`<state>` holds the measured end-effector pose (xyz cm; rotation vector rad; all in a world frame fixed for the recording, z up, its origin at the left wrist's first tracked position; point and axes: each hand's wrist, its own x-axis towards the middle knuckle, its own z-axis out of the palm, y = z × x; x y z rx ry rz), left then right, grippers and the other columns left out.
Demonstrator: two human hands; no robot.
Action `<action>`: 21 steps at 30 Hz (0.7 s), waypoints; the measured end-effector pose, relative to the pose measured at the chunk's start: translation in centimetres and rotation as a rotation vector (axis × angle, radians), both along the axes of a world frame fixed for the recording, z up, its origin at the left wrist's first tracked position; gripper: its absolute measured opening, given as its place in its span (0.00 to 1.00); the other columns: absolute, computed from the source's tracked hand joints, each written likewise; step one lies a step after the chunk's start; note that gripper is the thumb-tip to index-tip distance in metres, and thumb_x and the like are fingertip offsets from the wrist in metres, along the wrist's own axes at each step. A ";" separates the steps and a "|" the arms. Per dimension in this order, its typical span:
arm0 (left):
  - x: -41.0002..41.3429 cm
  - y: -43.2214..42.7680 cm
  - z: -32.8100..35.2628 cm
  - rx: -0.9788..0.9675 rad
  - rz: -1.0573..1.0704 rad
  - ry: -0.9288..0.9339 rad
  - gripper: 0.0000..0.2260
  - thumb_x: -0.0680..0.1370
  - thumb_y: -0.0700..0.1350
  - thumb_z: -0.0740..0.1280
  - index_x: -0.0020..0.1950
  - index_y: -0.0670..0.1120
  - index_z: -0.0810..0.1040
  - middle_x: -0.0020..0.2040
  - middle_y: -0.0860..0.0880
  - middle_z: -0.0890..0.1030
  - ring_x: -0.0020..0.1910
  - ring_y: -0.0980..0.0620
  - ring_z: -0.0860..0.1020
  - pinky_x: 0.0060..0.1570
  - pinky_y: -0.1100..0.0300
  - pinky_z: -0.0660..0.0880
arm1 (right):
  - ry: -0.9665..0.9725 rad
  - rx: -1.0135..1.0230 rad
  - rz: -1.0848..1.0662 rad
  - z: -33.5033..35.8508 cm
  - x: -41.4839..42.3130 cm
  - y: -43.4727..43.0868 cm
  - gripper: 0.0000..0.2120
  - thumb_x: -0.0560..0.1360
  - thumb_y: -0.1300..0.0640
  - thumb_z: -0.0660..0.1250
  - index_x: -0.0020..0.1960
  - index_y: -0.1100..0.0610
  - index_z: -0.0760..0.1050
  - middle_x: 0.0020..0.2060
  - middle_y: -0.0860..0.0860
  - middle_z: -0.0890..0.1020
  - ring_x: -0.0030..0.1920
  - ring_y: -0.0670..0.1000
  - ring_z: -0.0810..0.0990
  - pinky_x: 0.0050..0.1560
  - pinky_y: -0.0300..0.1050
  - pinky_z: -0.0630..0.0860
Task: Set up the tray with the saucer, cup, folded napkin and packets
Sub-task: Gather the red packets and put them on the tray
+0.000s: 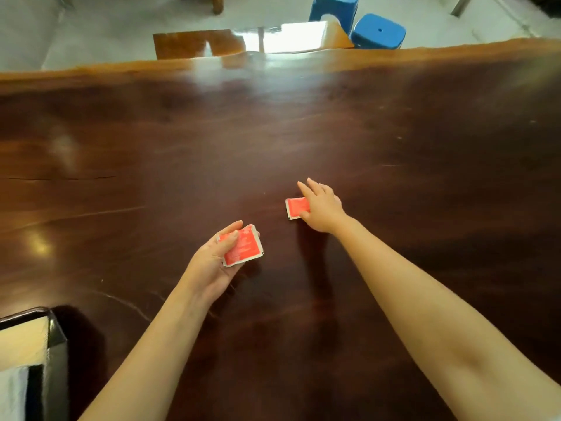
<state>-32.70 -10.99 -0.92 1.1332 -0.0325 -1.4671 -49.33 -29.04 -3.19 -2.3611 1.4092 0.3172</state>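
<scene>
Head | left hand grips packet 1 | right hand touches packet 2 | print unreadable

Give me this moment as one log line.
step: gathering packets | left hand: holds red packet | right hand: on second red packet on table, grip unclear | tray: corner at lower left

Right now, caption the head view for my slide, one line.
Left hand holds one red packet; right hand touches a second packet on the wooden table.
</scene>
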 end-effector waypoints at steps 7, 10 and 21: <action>-0.6 -0.5 -1.0 0.030 0.042 0.025 0.15 0.77 0.36 0.62 0.64 0.41 0.72 0.48 0.43 0.85 0.47 0.48 0.84 0.42 0.56 0.82 | -0.251 -0.125 0.012 -2.2 -1.9 -0.2 0.21 0.74 0.55 0.67 0.66 0.56 0.69 0.65 0.53 0.70 0.63 0.58 0.66 0.61 0.53 0.66; -1.0 -0.3 -1.1 0.043 0.040 0.043 0.16 0.77 0.34 0.60 0.64 0.41 0.72 0.46 0.44 0.85 0.46 0.48 0.84 0.41 0.56 0.82 | -0.403 0.001 -0.106 -2.1 -2.2 0.5 0.16 0.73 0.63 0.66 0.60 0.58 0.73 0.57 0.56 0.75 0.58 0.58 0.72 0.53 0.46 0.69; -1.0 2.3 3.1 0.005 -0.103 -0.075 0.14 0.76 0.38 0.64 0.62 0.46 0.74 0.56 0.43 0.79 0.55 0.45 0.79 0.50 0.49 0.80 | -0.802 0.386 -0.055 6.8 1.7 9.3 0.12 0.76 0.58 0.65 0.59 0.54 0.77 0.52 0.49 0.81 0.52 0.47 0.80 0.51 0.41 0.78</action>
